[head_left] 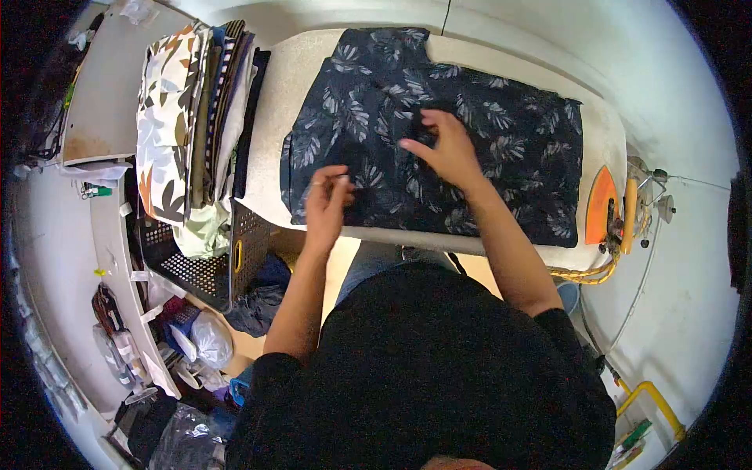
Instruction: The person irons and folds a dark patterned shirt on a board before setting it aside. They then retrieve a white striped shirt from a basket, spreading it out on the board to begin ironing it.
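Observation:
A black shirt-like garment [501,180] with a grey-white leaf print lies spread on the pale ironing board [274,102]. Over its lower left part is my left hand [325,207], a ring on one finger; the fingers are loosely bent, slightly blurred, with nothing seen in them. My right hand [450,153] hovers over the middle of the cloth, thumb and fingers apart and holding nothing. At the board's right end rests an iron [601,207] with an orange plate and a wooden handle, beside the garment's edge.
A tall stack of folded clothes [168,117] stands at the board's left end. Below it is a black perforated crate [196,274] with pale green cloth inside. A yellow cord [587,274] hangs near the iron. Shelves with bags line the left; a white wall closes the right.

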